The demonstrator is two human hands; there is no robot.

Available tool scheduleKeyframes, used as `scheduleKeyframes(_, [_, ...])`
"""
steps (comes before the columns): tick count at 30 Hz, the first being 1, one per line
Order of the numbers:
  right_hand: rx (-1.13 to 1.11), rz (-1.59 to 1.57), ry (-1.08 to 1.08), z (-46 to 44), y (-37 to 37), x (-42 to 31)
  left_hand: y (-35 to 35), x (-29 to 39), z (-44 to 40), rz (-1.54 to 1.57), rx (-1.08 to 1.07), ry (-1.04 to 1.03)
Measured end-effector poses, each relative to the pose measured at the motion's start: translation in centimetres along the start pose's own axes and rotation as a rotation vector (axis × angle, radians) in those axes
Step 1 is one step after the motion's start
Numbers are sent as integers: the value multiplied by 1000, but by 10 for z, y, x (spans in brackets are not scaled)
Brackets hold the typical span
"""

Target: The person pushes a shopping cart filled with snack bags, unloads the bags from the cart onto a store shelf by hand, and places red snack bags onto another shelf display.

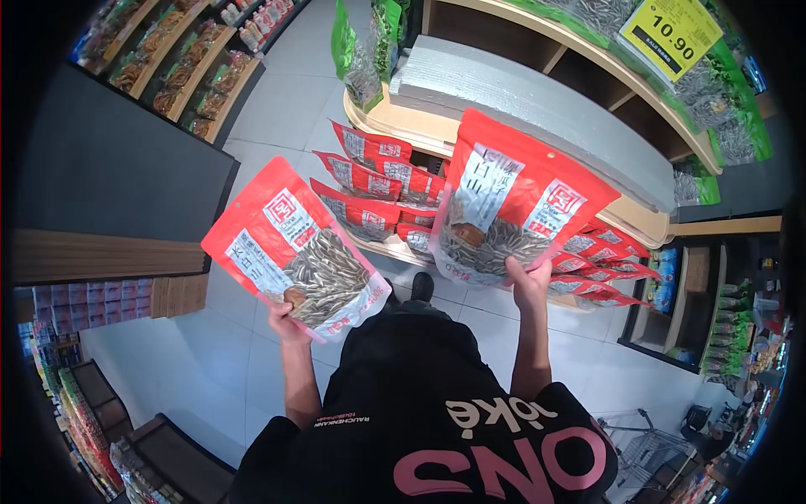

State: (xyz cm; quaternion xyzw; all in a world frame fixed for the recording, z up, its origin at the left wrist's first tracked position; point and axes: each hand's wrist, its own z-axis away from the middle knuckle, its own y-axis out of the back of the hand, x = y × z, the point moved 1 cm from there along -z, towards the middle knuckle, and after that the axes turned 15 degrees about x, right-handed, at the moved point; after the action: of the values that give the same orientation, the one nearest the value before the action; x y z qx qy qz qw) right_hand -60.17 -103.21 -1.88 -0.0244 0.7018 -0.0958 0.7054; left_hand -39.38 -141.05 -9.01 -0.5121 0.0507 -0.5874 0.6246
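Note:
My left hand [290, 326] grips the lower edge of a red bag of sunflower seeds [329, 267], its thumb lying over the clear front. A matching red bag of sunflower seeds [495, 239] is in my right hand [530, 284], pinched near its lower right corner. Both bags stand tilted with their printed fronts towards me, and the striped seeds show through the windows. The fingers behind each bag are hidden. Beyond the right-hand bag, more red seed bags [361, 214] sit in rows on the low shelf.
A wooden shelf unit with a silvery foam slab [537, 118] stands in front. Green bags [363, 59] and a yellow price sign [671, 38] are above. A dark display stand [109, 160] is at the left, and a shopping cart [646, 449] is at the lower right.

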Motion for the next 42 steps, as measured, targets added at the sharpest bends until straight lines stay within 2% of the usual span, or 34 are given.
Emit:
scheduleKeyframes(5, [2, -61, 176, -57, -21, -39, 34, -7, -13, 22, -68, -20])
scheduleKeyframes(7, [-21, 13, 312, -79, -35, -62, 9, -2, -5, 6, -14, -40])
scheduleKeyframes(11, [-75, -81, 289, -132, -57, -73, 3, 6, -12, -11, 46, -18])
scheduleKeyframes(18, [-72, -105, 414, -189, -126, -93, 30, 13, -47, 35, -91, -27])
scheduleKeyframes(20, [-117, -67, 440, -203, -148, -100, 0, 19, -34, 28, 19, -69])
scheduleKeyframes(24, [-109, 48, 423, -224, -186, -103, -2, 22, -34, 51, 46, -56])
scheduleKeyframes(29, [-166, -115, 317, -252, -208, -76, 0, 25, -33, 81, 0, -91])
scheduleKeyframes(30, [-159, -129, 238, -251, -210, -75, -1, 27, -31, 83, -5, -97])
scheduleKeyframes(38, [-102, -200, 241, -279, -216, -37, 11, 29, -39, 59, -26, -96])
scheduleKeyframes(42, [-93, -194, 241, -268, -223, -42, -19, 35, -31, 50, -3, -67])
